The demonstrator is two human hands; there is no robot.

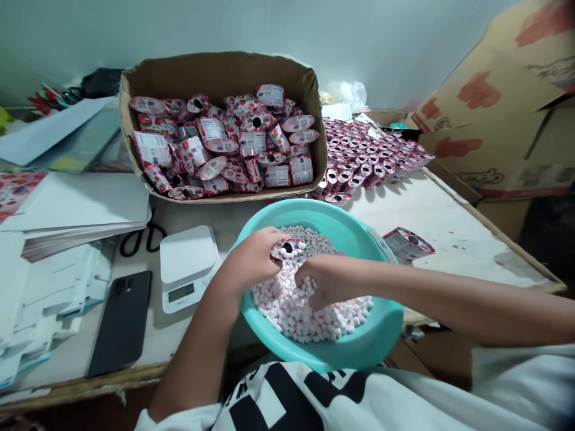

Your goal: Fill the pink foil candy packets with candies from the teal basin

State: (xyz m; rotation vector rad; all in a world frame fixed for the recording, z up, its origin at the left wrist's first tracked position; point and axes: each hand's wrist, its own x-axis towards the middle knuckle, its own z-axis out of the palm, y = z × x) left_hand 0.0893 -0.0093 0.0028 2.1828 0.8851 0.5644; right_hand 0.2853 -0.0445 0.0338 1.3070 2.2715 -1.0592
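Observation:
A teal plastic basin [381,323] at the table's front edge holds a heap of small pinkish-white candies [332,323]. My left hand [254,260] is over the basin's left side, its fingers wrapped round a small printed carton [275,248]. The carton's dark round opening faces up, and a few candies lie around that opening. To the right of it, my right hand [326,278] is down in the heap with its fingers curled round a clump of candies. Parts of the fingertips of both hands are hidden.
A cardboard box [224,69] full of printed cartons stands behind the basin. Rows of similar cartons [359,158] stand at right, with one lone carton [408,244] nearer. Left are a white scale [188,257], a phone [121,323], scissors [141,236] and stacked card sheets [76,200].

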